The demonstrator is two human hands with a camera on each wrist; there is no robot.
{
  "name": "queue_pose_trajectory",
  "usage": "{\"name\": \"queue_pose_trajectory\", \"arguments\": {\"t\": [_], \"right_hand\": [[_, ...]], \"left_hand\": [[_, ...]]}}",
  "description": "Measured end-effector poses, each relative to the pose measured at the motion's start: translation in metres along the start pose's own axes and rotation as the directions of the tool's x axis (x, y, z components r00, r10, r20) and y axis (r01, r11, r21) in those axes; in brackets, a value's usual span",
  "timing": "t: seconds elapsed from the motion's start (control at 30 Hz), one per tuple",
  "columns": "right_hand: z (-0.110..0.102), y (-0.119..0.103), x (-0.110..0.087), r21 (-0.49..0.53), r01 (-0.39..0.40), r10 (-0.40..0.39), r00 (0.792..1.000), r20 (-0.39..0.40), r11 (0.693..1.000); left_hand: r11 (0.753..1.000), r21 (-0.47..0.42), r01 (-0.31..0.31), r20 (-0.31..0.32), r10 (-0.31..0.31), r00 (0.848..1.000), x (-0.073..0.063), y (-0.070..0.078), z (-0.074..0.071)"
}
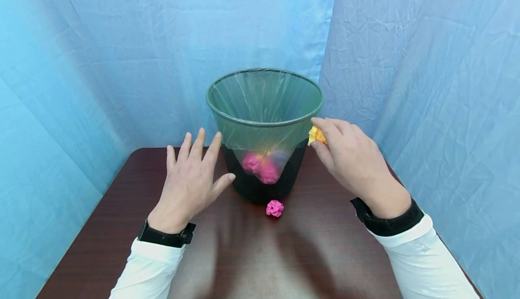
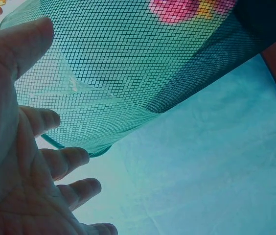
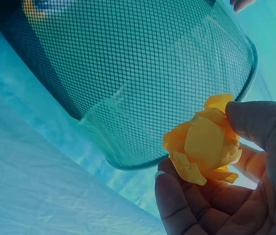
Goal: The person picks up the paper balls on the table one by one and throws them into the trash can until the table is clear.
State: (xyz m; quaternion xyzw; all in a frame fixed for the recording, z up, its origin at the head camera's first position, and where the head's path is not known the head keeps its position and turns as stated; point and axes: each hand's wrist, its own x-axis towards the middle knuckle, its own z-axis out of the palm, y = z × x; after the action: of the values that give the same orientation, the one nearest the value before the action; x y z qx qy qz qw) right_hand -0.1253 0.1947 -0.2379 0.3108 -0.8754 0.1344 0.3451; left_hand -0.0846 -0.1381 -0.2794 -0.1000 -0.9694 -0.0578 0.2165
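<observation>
A crumpled yellow paper ball (image 3: pixel 204 142) is pinched between the thumb and fingers of my right hand (image 1: pixel 351 159), just right of the bin's rim. The green mesh wastebasket (image 1: pixel 264 123), lined with a clear plastic bag, stands upright on the table. Through its mesh, crumpled pink paper balls (image 1: pixel 266 170) and some yellow show low in the bag. My left hand (image 1: pixel 188 181) hovers left of the wastebasket with its fingers straight and spread, holding nothing. In the left wrist view its palm faces the mesh. One pink paper ball (image 1: pixel 275 208) lies on the table in front of the wastebasket.
The dark brown wooden table (image 1: pixel 122 226) has a rounded far left corner. Light blue cloth (image 1: pixel 162 41) hangs behind the table and along both sides. The wastebasket's lower part looks black. Shadows of both arms fall across the near tabletop.
</observation>
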Motion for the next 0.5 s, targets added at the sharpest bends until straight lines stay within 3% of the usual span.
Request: {"name": "queue_pose_trajectory", "arguments": {"t": [0.5], "right_hand": [[-0.019, 0.001, 0.018, -0.011, 0.025, -0.026, 0.998, -0.063, 1.000]], "left_hand": [[1.000, 0.025, -0.005, 0.000, 0.005, 1.000, 0.005, 0.002, -0.008]]}}
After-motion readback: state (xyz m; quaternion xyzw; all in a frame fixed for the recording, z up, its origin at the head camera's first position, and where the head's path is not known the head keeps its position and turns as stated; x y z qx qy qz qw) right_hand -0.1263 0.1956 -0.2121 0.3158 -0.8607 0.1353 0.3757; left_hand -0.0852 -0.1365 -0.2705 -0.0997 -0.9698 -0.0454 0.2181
